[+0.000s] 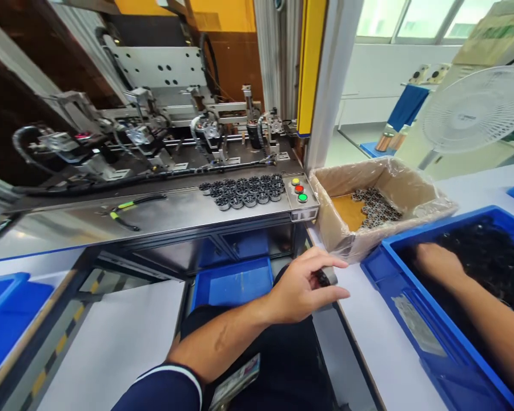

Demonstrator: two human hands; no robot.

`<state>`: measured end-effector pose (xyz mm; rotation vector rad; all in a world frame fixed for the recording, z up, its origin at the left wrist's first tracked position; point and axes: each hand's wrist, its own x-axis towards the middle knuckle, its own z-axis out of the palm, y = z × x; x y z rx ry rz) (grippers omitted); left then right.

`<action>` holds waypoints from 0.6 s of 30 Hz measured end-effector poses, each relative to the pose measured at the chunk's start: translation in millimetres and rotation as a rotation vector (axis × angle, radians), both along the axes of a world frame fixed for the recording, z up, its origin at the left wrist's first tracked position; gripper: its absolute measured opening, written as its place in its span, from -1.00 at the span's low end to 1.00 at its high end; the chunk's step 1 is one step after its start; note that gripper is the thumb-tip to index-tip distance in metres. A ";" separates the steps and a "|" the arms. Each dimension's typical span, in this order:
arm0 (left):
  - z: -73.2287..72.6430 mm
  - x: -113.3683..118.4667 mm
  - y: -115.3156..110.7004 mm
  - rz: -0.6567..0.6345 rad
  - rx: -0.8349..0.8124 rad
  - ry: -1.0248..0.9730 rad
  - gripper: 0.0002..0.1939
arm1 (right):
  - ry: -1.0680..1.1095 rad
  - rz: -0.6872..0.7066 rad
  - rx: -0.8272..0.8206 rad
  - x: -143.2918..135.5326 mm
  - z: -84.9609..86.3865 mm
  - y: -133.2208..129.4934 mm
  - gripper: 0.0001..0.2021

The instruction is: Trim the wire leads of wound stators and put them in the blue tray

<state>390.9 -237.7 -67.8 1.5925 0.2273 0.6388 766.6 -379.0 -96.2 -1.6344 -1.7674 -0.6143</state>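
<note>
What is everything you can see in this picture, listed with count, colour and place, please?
Machine: one, silver, black and yellow, across the back
Pliers: one pair, black with yellow-green, on the front ledge, left
Rings: over a dozen, dark and silver, on the ledge
Buttons: three, yellow, red and green, right of the rings
Cardboard box: one, brown, plastic-lined, more rings inside, right of machine
Large bin: one, blue, right, holding dark parts
Side bin: at least one, blue, left edge
Tray: one, blue, below the machine
Fan: one, white, upper right
Badge: one, pale, bottom centre
Left hand: one, bare, centre, holding a grey ring
Right hand: one, bare, inside the large bin
</note>
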 end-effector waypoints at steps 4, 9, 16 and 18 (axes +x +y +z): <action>3.8 -10.1 5.7 0.055 0.239 0.001 -0.41 | -0.196 0.024 -0.090 -0.6 50.0 3.2 -0.38; 0.0 -6.5 8.6 0.016 0.041 -0.077 -0.49 | -0.191 -0.105 -0.050 -101.7 83.0 1.4 -0.83; -5.7 4.7 -8.2 -0.249 -0.306 -0.142 -0.43 | 0.236 0.302 -0.120 -216.8 73.3 4.5 -0.75; -6.5 6.8 -15.1 -0.290 -0.419 -0.151 -0.36 | 0.262 0.321 -0.102 -216.0 69.3 4.7 -0.73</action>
